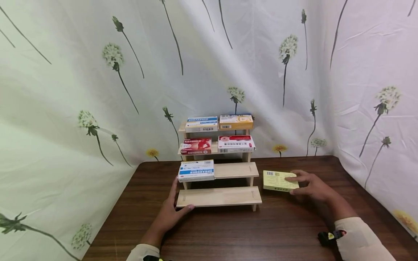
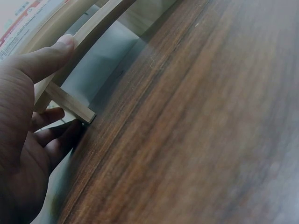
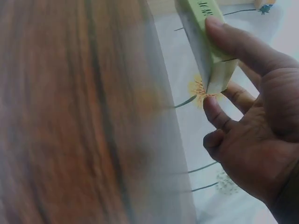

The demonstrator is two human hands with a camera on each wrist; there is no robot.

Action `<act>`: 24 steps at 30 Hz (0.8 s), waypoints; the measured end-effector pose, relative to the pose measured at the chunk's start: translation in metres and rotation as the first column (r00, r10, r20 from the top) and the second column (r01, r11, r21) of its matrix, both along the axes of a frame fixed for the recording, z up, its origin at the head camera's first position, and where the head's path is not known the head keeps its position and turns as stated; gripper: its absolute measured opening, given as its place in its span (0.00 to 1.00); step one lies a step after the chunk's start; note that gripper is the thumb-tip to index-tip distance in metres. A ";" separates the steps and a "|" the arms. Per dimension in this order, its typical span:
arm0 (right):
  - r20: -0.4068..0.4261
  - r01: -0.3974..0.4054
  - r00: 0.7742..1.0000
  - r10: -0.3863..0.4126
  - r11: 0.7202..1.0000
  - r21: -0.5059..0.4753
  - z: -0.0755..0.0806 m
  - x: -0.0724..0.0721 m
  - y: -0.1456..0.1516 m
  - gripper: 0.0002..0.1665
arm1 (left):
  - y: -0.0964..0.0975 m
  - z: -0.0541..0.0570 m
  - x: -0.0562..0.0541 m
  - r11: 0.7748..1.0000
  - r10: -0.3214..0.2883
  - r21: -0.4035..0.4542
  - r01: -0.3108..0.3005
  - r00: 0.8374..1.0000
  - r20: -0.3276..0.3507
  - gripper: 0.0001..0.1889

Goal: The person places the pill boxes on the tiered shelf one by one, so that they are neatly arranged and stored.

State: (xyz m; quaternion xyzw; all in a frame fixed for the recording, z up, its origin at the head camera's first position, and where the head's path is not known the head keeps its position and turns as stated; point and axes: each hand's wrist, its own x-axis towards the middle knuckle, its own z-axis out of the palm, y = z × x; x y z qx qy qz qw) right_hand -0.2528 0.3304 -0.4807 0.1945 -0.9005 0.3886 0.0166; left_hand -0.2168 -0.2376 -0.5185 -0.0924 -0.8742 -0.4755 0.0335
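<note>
My right hand [image 1: 311,186] holds a yellow-green medicine box [image 1: 275,180] by its right end, just to the right of a stepped wooden rack [image 1: 219,197]. In the right wrist view the thumb lies on the printed face of the box [image 3: 212,42], with fingers at its other side, over the table. My left hand [image 1: 170,212] grips the left end of the rack's lowest step. Its thumb rests on the step's front edge, and the fingers reach along the side near a wooden leg [image 2: 70,103]. A white-and-blue medicine box [image 1: 196,170] lies on the left of the second step up.
On the third step lie a red box [image 1: 196,146] and a red-and-white box [image 1: 236,144]. The top step bears a blue-and-white box [image 1: 201,124] and an orange-and-white box [image 1: 236,122]. A dark wooden table [image 1: 228,235] meets a flower-printed cloth [image 1: 209,72] behind.
</note>
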 end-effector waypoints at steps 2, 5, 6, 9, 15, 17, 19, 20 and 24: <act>-0.002 0.002 1.000 -0.002 1.000 -0.004 0.003 0.001 -0.001 0.30 | 0.000 0.000 0.000 1.000 0.001 -0.001 -0.001 1.000 0.001 0.66; 0.005 -0.001 1.000 0.001 1.000 -0.024 0.007 0.003 -0.003 0.30 | 0.000 0.001 0.001 1.000 -0.003 0.006 0.003 1.000 0.002 0.66; 0.013 -0.001 1.000 0.001 1.000 -0.028 0.009 0.004 -0.003 0.30 | 0.000 0.001 0.001 1.000 -0.003 0.007 0.003 1.000 0.000 0.66; 0.032 -0.001 0.999 0.002 0.999 -0.037 0.012 0.004 -0.004 0.31 | 0.000 0.002 0.002 1.000 -0.002 0.006 0.002 1.000 -0.006 0.65; 0.041 -0.001 0.999 0.002 1.000 -0.019 0.015 0.005 -0.004 0.31 | 0.000 0.001 0.002 1.000 -0.002 0.005 0.002 1.000 -0.006 0.65; 0.031 0.001 1.000 0.000 1.000 -0.003 0.017 0.005 -0.003 0.31 | -0.001 0.001 0.002 1.000 0.000 0.004 0.000 1.000 -0.002 0.65; 0.027 -0.001 1.000 0.001 1.000 0.002 0.020 0.007 -0.002 0.31 | -0.001 0.001 0.002 1.000 0.002 -0.003 -0.002 1.000 0.001 0.65; 0.025 -0.005 1.000 0.005 1.000 -0.001 0.022 0.008 -0.001 0.32 | -0.001 0.002 0.002 1.000 0.003 -0.004 -0.003 1.000 0.004 0.65; 0.021 -0.007 1.000 0.007 1.000 -0.022 0.030 0.011 0.002 0.32 | 0.000 0.002 0.002 1.000 0.004 -0.002 -0.004 1.000 0.008 0.66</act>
